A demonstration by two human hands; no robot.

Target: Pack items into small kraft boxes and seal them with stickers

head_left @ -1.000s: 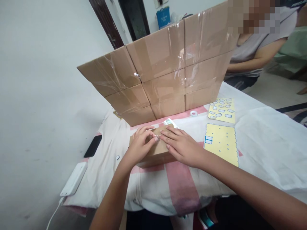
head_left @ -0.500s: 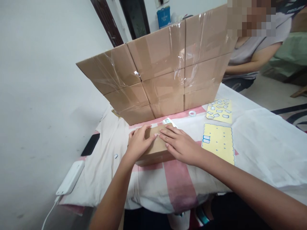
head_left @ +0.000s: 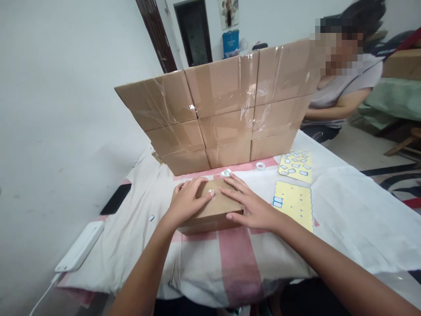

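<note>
A small brown cardboard box (head_left: 215,215) sits on the cloth-covered table in front of me. My left hand (head_left: 189,199) grips its left side, fingers curled over the far left edge and thumb lying on top. At that thumb's tip is a small whitish spot (head_left: 211,192) I cannot make out. My right hand (head_left: 246,204) holds the right end, fingers spread over the top and thumb against the front edge. Just beyond the box lies a small white item (head_left: 226,173), partly hidden by the right fingers.
A tall taped cardboard panel (head_left: 226,109) stands across the table. To the right are a tape roll (head_left: 260,166), a yellow card with outlined shapes (head_left: 296,166) and a dotted yellow sheet (head_left: 294,206). Leftward lie a phone (head_left: 115,199), a white power bank (head_left: 80,245) and a small tag (head_left: 151,217). Someone (head_left: 342,101) sits beyond.
My right hand has shifted from lying flat on the box top to its right end, with the thumb at the front edge. The view has tilted up slightly. My left hand keeps its place.
</note>
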